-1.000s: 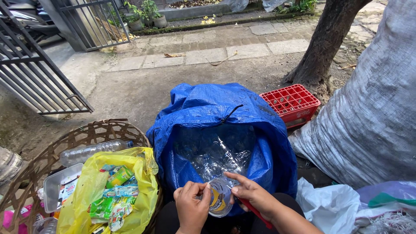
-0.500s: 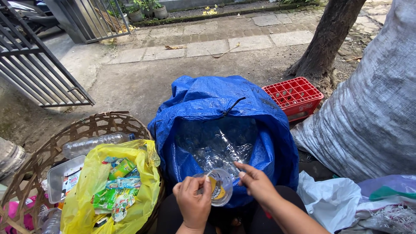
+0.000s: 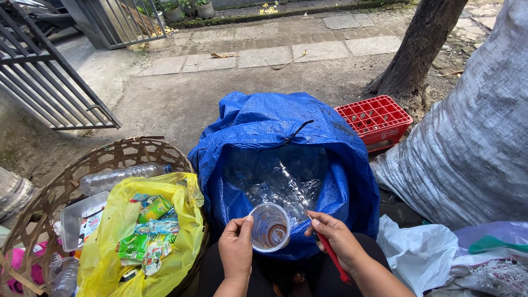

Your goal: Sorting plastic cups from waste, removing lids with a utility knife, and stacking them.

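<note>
Label gone since earlier | clear cup (image 3: 269,226) mouth faces camera | both hands hold

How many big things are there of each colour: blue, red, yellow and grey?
Blue: 1, the blue sack of clear plastic.
Red: 2, the red crate and the red tool in the right hand.
Yellow: 1, the yellow bag in the woven basket.
Grey: 1, the grey sack.
Total: 5.
</note>
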